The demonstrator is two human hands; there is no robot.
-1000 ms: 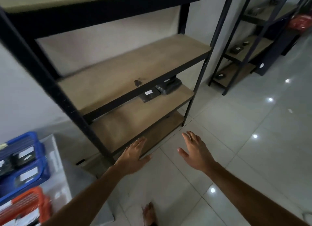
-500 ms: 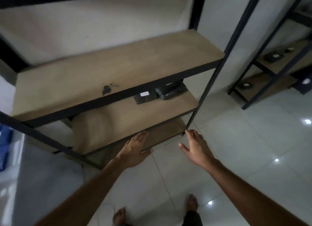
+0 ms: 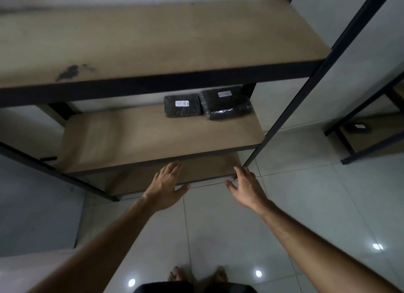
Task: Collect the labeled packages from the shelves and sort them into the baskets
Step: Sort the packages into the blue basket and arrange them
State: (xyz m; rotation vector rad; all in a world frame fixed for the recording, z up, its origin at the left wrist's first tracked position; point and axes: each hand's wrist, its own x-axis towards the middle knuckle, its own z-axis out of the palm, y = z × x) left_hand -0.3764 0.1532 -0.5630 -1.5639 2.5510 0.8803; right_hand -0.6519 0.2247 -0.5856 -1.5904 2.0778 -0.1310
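A: Two labeled pkgs – smaller package [image 3: 182, 106] and bigger package [image 3: 227, 104] – touching at the back right of the middle shelf [image 3: 153, 137].

B: Best to crouch, reach under the upper board, one each. Left hand [image 3: 166, 184] & right hand [image 3: 246, 186] – fingers spread, holding nothing, short of the shelf.

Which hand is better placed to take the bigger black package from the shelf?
Probably the right hand. It is open, holds nothing, and sits toward the right end of the shelf, where the bigger package lies. The left hand, also open, lines up more with the smaller package.
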